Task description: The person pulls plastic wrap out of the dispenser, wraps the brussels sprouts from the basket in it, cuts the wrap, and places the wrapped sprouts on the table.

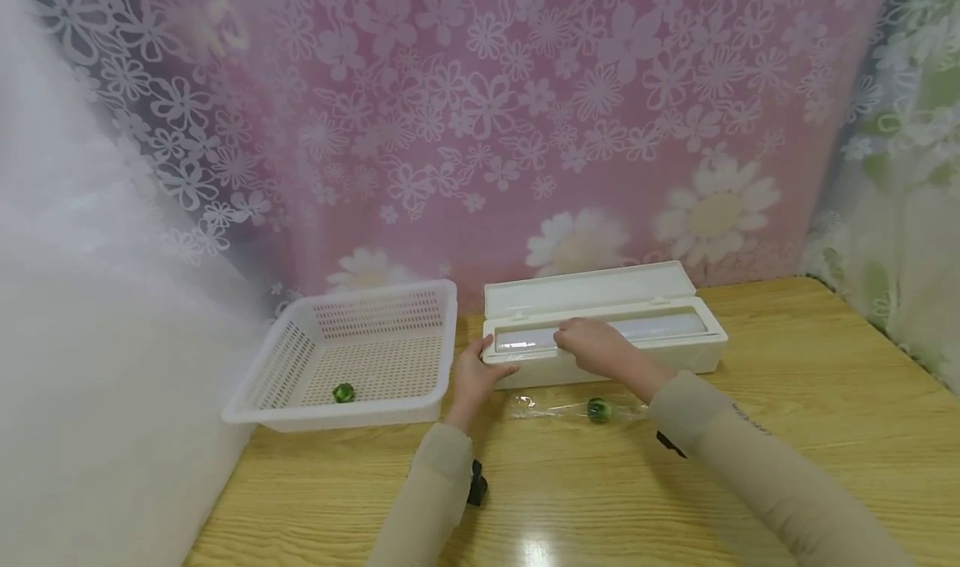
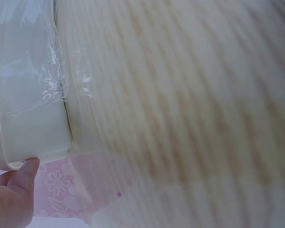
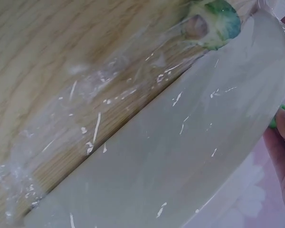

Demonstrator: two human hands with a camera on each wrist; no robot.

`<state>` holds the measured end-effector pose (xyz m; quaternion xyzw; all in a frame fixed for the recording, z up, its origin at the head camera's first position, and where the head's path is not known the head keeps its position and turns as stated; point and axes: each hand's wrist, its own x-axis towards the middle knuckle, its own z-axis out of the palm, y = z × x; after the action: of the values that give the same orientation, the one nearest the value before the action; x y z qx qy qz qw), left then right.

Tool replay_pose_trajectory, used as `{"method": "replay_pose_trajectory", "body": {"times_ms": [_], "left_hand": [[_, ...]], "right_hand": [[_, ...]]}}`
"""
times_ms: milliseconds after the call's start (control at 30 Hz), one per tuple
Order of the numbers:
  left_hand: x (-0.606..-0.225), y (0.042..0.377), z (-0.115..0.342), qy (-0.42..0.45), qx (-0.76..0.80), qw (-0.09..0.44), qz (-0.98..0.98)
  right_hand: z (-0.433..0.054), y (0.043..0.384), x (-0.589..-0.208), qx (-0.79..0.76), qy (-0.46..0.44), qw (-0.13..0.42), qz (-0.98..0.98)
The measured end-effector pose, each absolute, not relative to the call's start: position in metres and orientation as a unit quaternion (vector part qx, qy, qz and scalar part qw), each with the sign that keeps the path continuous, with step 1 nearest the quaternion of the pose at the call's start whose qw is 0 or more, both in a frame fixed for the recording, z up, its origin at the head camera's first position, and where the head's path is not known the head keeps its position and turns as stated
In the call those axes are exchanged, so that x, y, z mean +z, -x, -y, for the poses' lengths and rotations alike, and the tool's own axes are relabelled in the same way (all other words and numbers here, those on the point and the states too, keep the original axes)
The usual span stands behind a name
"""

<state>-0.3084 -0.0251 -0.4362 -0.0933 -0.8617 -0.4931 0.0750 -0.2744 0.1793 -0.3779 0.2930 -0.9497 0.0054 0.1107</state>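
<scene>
A long white cling film dispenser box (image 1: 615, 367) stands on the table, its lid (image 1: 592, 288) raised and a film roll (image 1: 660, 327) inside. My left hand (image 1: 474, 377) holds the box's left end, thumb on the front. Over the front rim, my right hand (image 1: 592, 346) has its fingers curled; in the right wrist view it pinches a small green piece (image 3: 274, 122) at the box's edge. Clear film (image 3: 99, 104) drapes down the front onto the table. Under or in that film lies a small green vegetable (image 1: 598, 410), like a Brussels sprout.
Left of the box stands a white perforated plastic basket (image 1: 442, 342), with another small green vegetable (image 1: 343, 393) inside. A pink flowered curtain (image 1: 480, 133) hangs behind the wood-grain table (image 1: 570, 492). White cloth (image 1: 112, 367) borders the left side.
</scene>
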Motion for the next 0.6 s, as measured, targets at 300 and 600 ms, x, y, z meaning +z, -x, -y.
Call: {"method": "replay_pose_trajectory", "body": {"times_ms": [300, 600], "left_hand": [[-0.438, 0.309, 0.026, 0.100, -0.498, 0.076, 0.858], [-0.438, 0.310, 0.026, 0.096, -0.499, 0.070, 0.859]], "right_hand": [[-0.204, 0.269, -0.378, 0.043, -0.297, 0.139, 0.944], [-0.220, 0.267, -0.381, 0.040, -0.287, 0.136, 0.947]]}}
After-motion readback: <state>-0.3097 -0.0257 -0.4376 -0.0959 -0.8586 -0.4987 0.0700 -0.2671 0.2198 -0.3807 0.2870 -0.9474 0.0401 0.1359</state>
